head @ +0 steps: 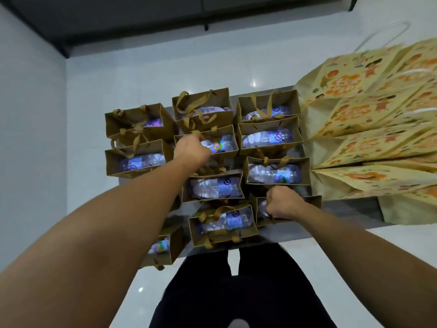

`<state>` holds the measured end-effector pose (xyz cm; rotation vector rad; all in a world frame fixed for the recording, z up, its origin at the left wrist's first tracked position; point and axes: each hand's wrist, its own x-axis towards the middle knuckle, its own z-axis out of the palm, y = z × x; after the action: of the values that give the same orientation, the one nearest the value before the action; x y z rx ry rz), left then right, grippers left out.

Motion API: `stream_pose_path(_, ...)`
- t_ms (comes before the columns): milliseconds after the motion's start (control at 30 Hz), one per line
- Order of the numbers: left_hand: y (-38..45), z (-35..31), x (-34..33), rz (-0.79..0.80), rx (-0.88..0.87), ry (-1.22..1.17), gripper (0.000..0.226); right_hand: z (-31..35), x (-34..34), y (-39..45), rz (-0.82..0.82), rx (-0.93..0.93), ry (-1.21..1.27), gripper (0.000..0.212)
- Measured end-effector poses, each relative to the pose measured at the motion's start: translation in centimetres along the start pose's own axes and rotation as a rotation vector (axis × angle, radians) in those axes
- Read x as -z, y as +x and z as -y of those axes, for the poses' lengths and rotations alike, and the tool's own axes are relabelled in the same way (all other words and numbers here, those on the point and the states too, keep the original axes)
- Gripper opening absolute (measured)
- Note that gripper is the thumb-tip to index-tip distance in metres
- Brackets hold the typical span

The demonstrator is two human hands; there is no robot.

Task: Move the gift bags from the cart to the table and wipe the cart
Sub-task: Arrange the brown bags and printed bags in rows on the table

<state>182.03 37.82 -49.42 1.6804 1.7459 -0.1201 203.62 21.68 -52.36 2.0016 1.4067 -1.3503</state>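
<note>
Gift bags (270,138) crowd the grey surface (350,209); left hand (192,149) pinches a handle at 12 o'clock; right hand (281,203) fists handles at 3.

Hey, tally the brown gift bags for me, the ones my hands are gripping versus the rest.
Gripped brown gift bags, one each in left hand and right hand: 2
Free brown gift bags: 9
Total: 11

Matt brown paper gift bags (269,107) (clear plastic bottles (266,138) inside).
</note>
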Motion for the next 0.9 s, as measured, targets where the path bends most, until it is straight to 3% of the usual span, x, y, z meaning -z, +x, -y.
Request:
stream_pose_path(200,4.2,0.3,0.6,-0.005,-0.02,0.097,0.044,0.9,0.1,2.0,0.024,-0.012,0.117,0.005)
stream_pose_path(500,9.5,-0.9,0.5,0.007,-0.036,0.182,0.064,0.9,0.5,4.6,0.053,-0.081,0.267,0.006)
stream_pose_path(733,14.1,-0.3,0.1,-0.089,-0.089,0.294,0.072,0.8,0.4,6.2,0.012,-0.05,0.271,0.017)
stream_pose_path(833,15.4,0.1,-0.6,-0.015,-0.077,0.379,0.087,1.0,0.3,6.6,0.006,-0.046,0.232,0.012)
stream_pose_path(900,15.8,0.2,-1.0,0.006,-0.048,0.403,0.085,0.9,0.1,6.7,-0.005,-0.048,0.237,0.011)
